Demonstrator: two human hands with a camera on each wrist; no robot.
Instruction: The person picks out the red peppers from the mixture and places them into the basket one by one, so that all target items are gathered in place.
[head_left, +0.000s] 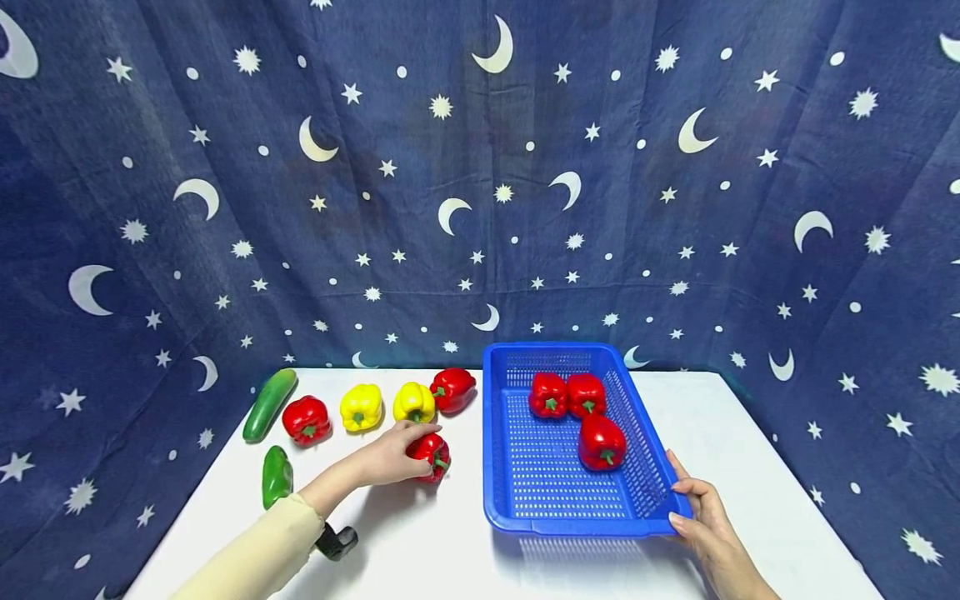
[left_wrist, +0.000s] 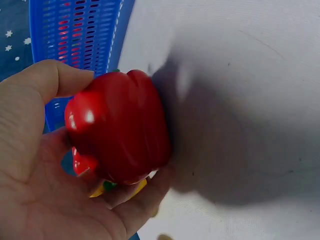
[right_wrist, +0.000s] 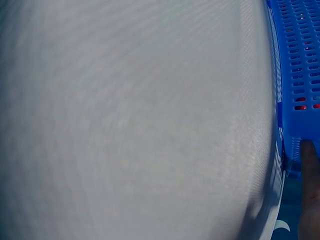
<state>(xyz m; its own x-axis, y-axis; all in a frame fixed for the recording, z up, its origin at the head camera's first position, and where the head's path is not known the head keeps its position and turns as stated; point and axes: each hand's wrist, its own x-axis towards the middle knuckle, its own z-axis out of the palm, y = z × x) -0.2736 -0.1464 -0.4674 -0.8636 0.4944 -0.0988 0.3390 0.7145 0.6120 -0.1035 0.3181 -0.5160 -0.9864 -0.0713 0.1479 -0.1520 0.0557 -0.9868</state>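
In the head view my left hand (head_left: 396,455) grips a red bell pepper (head_left: 433,458) left of the basket. The left wrist view shows the thumb on one side of this pepper (left_wrist: 120,127) and fingers curled round the other. My right hand (head_left: 711,523) holds the near right corner of a blue plastic basket (head_left: 547,527), thumb on the rim and fingers along the outer side. Inside the basket, toward its right and far part, lie three red bell peppers (head_left: 602,443). The right wrist view shows only a finger (right_wrist: 310,175) against the basket wall (right_wrist: 295,120).
Two yellow bell peppers (head_left: 362,407) and a red pepper (head_left: 453,390) lie behind my left hand. Farther left are another red pepper (head_left: 307,421), a cucumber (head_left: 270,406) and a green pepper (head_left: 277,477). A starry dark blue curtain (head_left: 420,167) surrounds the white table (head_left: 420,550).
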